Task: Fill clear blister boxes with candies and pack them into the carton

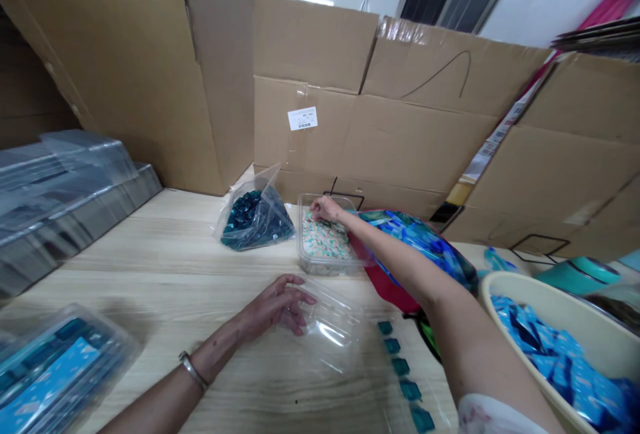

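Note:
My left hand (280,304) grips the left edge of a clear plastic tray (335,327) with moulded compartments, which looks bare inside. Further back, my right hand (325,208) reaches into a clear plastic box (313,266) of small white, pink and green pieces (325,239). Its fingers are bent together at the pieces; whatever they pinch is too small to make out. Left of that box stands a clear bag (257,217) of dark teal pieces. Several teal squares (400,366) lie in a row beneath my right forearm.
Filled clear packs (60,367) lie at the front left, below stacked clear trays (65,187). A cream basin (500,301) with blue packets stands at the right, beside a bag of blue items (420,241). Cardboard walls (400,134) close off the back.

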`<control>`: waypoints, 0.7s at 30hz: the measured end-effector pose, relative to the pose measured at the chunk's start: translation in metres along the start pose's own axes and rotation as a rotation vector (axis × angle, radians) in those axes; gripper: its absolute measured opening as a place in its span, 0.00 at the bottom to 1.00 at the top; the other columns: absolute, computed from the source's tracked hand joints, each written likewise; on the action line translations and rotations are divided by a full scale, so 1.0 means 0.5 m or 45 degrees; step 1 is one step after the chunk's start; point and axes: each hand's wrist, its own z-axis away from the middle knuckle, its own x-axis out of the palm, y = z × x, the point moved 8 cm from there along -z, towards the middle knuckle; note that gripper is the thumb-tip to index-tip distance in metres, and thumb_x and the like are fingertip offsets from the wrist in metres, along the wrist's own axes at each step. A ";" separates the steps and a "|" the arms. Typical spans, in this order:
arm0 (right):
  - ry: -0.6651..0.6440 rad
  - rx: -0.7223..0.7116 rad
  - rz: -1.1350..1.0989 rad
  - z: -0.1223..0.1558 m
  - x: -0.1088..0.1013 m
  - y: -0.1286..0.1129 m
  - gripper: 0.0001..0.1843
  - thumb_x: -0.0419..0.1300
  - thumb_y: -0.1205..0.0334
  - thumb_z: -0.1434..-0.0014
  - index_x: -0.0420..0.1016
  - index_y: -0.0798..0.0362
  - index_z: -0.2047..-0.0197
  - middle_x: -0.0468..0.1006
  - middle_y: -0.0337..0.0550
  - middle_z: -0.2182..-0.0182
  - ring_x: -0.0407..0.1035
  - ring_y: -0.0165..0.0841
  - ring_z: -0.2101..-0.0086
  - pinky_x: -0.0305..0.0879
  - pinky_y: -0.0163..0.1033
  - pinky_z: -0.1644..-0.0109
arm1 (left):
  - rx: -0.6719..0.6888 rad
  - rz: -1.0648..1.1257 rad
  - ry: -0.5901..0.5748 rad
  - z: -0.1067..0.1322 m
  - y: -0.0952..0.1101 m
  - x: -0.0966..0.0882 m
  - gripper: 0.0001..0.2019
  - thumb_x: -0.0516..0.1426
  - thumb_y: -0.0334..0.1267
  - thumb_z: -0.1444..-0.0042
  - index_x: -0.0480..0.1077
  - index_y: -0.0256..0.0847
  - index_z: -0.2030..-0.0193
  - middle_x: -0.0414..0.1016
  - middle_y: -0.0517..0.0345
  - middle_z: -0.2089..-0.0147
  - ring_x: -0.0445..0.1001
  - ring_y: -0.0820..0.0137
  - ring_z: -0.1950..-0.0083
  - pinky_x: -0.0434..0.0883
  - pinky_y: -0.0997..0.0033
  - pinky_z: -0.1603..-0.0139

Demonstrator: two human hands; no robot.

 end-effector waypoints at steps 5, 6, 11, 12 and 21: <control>0.040 0.024 0.094 -0.022 0.013 -0.011 0.09 0.66 0.70 0.57 0.80 0.57 0.68 0.81 0.45 0.68 0.72 0.34 0.66 0.64 0.31 0.63 | -0.002 -0.013 0.021 -0.001 -0.003 -0.004 0.18 0.57 0.39 0.44 0.55 0.40 0.51 0.73 0.44 0.52 0.75 0.69 0.72 0.75 0.61 0.71; 0.043 0.022 0.116 -0.024 0.018 -0.013 0.09 0.65 0.71 0.56 0.80 0.57 0.68 0.81 0.46 0.67 0.72 0.35 0.65 0.64 0.32 0.62 | -0.001 -0.014 0.020 -0.001 -0.003 -0.004 0.18 0.57 0.39 0.44 0.55 0.40 0.51 0.73 0.44 0.52 0.75 0.69 0.72 0.75 0.61 0.71; 0.038 -0.017 0.211 -0.013 0.034 -0.023 0.12 0.61 0.72 0.52 0.79 0.57 0.63 0.80 0.49 0.62 0.72 0.36 0.61 0.62 0.32 0.61 | 0.016 -0.001 -0.006 0.000 0.001 0.000 0.17 0.57 0.38 0.44 0.55 0.40 0.51 0.73 0.43 0.52 0.75 0.69 0.71 0.75 0.60 0.70; 0.034 -0.027 0.228 -0.008 0.036 -0.025 0.12 0.60 0.71 0.51 0.79 0.57 0.62 0.80 0.49 0.62 0.71 0.36 0.61 0.61 0.32 0.61 | 0.019 0.000 -0.009 0.000 0.001 0.000 0.17 0.56 0.39 0.44 0.56 0.40 0.51 0.73 0.44 0.52 0.75 0.69 0.72 0.75 0.60 0.70; 0.033 -0.070 0.339 0.024 0.043 -0.050 0.13 0.50 0.67 0.40 0.75 0.55 0.59 0.76 0.53 0.58 0.67 0.39 0.56 0.59 0.39 0.55 | 0.019 -0.005 -0.014 0.001 0.000 0.000 0.17 0.57 0.40 0.44 0.56 0.40 0.51 0.73 0.45 0.52 0.75 0.69 0.72 0.75 0.60 0.70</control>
